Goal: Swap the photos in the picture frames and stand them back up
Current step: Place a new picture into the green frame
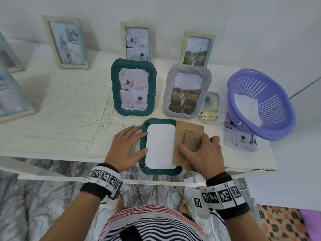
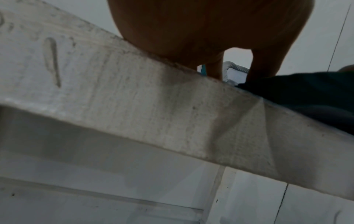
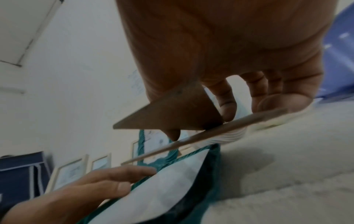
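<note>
A green woven frame [image 1: 160, 171] lies face down at the table's front edge. The white back of a photo [image 1: 159, 145] shows in its opening. My left hand [image 1: 137, 140] rests flat on the frame's left rim, with the thumb touching the photo. My right hand [image 1: 192, 143] pinches the stand flap [image 3: 172, 115] of the brown cardboard backing board [image 1: 188, 131]. The board is tilted over the frame's right side [image 3: 210, 159]. A second green frame [image 1: 133, 87] and a grey frame [image 1: 187, 91] stand upright behind, each with a photo in it.
Several pale wooden frames [image 1: 66, 42] lean on the wall at the back and left. A purple basket [image 1: 260, 103] sits at the right on a clear box of photos [image 1: 240, 140]. A clear tub with cloth [image 1: 212, 106] stands beside the grey frame. The table edge [image 2: 153, 113] is under my wrists.
</note>
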`<state>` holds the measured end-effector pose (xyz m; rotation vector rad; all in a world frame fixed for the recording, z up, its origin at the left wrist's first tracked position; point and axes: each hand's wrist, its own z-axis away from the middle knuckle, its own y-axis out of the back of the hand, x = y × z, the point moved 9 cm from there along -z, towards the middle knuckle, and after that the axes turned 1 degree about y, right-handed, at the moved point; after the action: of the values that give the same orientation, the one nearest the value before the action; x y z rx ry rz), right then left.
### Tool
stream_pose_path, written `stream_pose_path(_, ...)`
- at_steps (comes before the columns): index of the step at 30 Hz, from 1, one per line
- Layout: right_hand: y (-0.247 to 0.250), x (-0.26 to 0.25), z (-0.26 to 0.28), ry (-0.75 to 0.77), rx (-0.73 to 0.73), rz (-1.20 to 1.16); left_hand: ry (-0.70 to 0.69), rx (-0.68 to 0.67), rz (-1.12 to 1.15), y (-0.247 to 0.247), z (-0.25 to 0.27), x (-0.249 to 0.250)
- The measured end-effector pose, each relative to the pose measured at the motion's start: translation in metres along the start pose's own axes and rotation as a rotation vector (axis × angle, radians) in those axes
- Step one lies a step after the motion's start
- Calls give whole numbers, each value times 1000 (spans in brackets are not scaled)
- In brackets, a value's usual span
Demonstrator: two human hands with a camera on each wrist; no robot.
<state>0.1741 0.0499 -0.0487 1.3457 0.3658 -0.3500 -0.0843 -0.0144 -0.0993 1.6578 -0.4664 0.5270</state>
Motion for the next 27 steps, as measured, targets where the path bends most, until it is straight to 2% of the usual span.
stream_pose_path(8, -39, -54, 12, 168, -70, 114, -2, -17, -48, -3, 0, -1)
stream_pose_path(27, -50, -70, 7, 230, -95, 148, -26, 5, -48, -2, 0, 0)
